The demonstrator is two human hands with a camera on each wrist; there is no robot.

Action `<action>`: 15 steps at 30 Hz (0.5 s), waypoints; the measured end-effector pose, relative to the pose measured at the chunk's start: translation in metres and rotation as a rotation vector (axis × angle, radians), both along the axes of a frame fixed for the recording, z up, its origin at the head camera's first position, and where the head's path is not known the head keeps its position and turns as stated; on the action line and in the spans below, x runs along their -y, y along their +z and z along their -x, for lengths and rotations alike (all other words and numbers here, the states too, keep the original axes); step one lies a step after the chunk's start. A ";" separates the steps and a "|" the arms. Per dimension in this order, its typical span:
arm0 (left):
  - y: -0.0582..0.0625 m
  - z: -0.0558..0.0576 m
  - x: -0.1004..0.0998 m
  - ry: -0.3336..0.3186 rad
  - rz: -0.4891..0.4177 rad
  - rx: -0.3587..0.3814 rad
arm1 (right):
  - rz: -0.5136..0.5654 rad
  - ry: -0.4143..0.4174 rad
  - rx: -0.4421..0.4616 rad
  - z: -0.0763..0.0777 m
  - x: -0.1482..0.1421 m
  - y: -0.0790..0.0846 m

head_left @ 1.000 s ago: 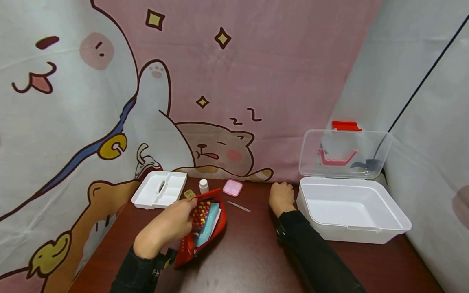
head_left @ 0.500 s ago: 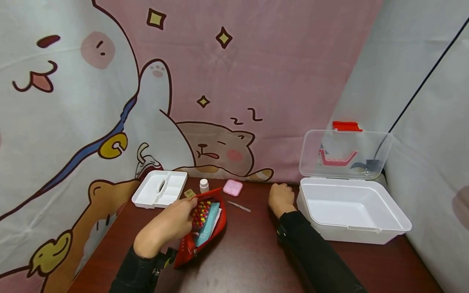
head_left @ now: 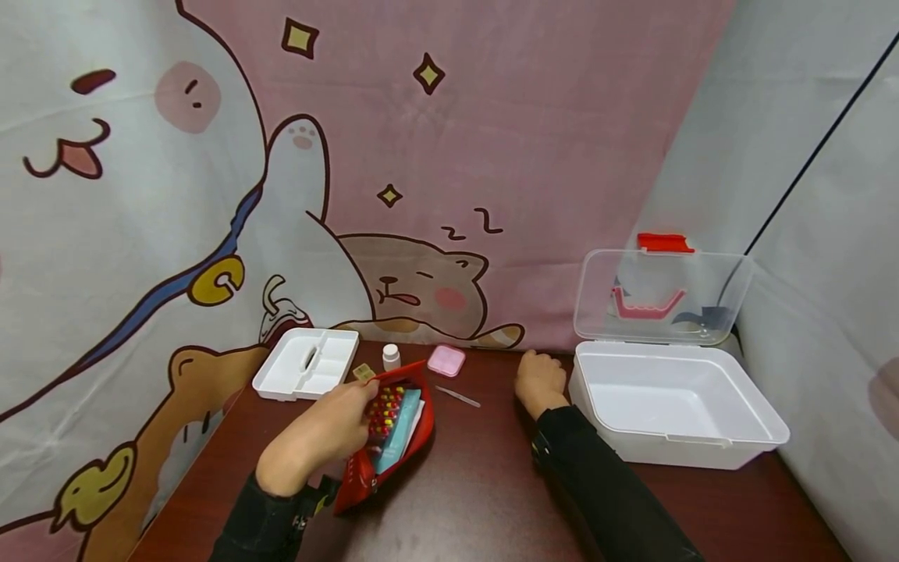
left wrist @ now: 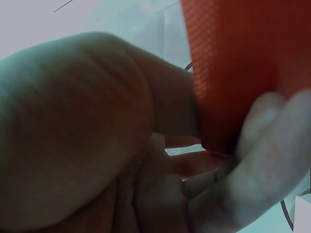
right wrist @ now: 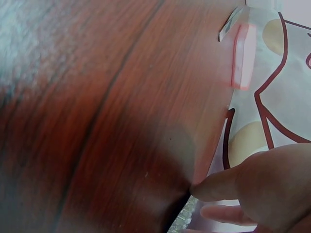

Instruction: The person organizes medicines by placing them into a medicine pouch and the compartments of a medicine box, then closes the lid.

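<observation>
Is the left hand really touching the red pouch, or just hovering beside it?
Touching. The left wrist view shows it: the left hand grips the edge of the red pouch, fingers against the fabric.

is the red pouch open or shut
Open: the pouch gapes, showing capsules and a blue packet inside; the left hand holds its edge.

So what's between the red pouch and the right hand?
Head view: a slim silver tool lies on the tabletop between the red pouch and the right hand, nearer the pouch. The pink case sits farther back.
</observation>
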State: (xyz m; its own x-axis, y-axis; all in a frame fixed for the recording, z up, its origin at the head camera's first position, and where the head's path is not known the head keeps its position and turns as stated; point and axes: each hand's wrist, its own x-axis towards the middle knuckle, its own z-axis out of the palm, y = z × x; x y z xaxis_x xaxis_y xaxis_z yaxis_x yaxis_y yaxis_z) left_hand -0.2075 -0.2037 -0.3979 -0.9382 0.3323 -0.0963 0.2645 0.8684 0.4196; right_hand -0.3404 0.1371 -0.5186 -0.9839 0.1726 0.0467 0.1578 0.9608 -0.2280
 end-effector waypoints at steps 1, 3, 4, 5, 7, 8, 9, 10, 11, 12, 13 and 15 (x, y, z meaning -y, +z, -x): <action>0.000 0.000 0.000 -0.002 0.000 -0.001 | 0.004 0.001 -0.005 0.000 0.000 0.000; 0.000 0.000 0.000 -0.004 0.002 -0.005 | 0.007 0.009 -0.031 0.001 -0.001 -0.003; 0.000 0.000 0.000 -0.005 0.001 -0.006 | 0.012 0.013 -0.035 0.000 -0.001 -0.003; -0.001 0.000 0.001 -0.005 0.001 -0.008 | 0.016 0.017 -0.040 0.000 -0.001 -0.002; -0.001 0.000 0.001 -0.005 0.000 -0.010 | 0.032 0.023 -0.039 -0.002 0.000 -0.001; -0.001 0.000 0.001 -0.005 0.000 -0.011 | 0.038 0.027 -0.035 -0.003 0.000 -0.001; -0.002 0.000 0.001 -0.006 0.000 -0.014 | 0.052 0.026 -0.014 -0.005 0.002 0.003; -0.002 0.000 0.001 -0.007 -0.002 -0.015 | 0.056 0.029 -0.008 -0.006 0.002 0.003; -0.002 0.000 0.000 -0.008 -0.001 -0.017 | 0.059 0.034 -0.003 -0.006 0.002 0.003; -0.002 0.000 0.000 -0.010 -0.003 -0.019 | 0.063 0.038 0.004 -0.006 0.003 0.003; -0.002 0.000 0.000 -0.011 -0.004 -0.021 | 0.063 0.043 0.010 -0.006 0.003 0.004; -0.002 -0.001 0.000 -0.010 -0.005 -0.022 | 0.062 0.049 0.015 -0.007 0.005 0.005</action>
